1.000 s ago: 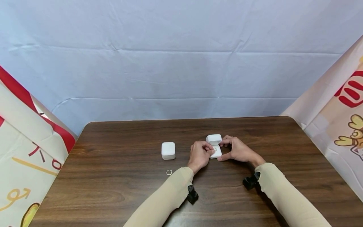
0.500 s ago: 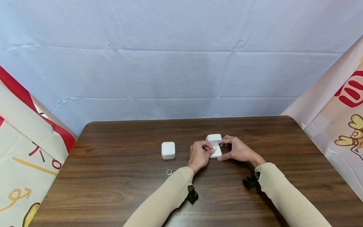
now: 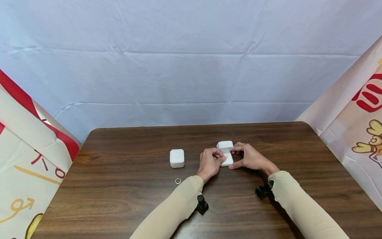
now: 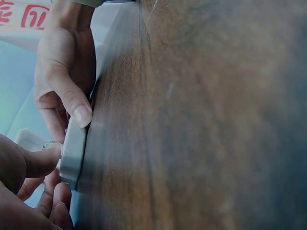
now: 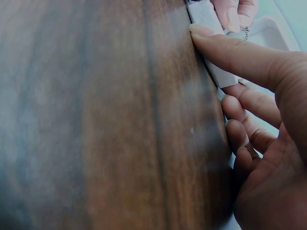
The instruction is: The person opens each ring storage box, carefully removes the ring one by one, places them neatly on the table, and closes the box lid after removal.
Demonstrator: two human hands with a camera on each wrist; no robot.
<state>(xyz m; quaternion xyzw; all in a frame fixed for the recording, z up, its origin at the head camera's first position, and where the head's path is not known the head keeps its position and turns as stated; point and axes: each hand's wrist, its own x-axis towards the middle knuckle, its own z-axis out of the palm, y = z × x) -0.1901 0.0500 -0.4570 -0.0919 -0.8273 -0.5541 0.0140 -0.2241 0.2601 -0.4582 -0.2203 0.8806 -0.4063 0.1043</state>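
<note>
An open white ring box (image 3: 227,161) stands on the table with its lid raised at the back. My left hand (image 3: 210,163) is at the box's left side, thumb and fingers pinching a small ring (image 4: 52,143) over the base. In the right wrist view the ring (image 5: 246,32) shows a beaded band, partly covered by the left fingers. My right hand (image 3: 253,158) grips the box from the right, its thumb on the front of the base (image 5: 221,72) and its fingers at the side near the lid.
A second white ring box (image 3: 177,158), closed, stands left of the hands. Another ring (image 3: 178,181) lies on the wooden table (image 3: 125,192) in front of it, close to the left sleeve. A pale cloth (image 3: 191,76) hangs behind the table.
</note>
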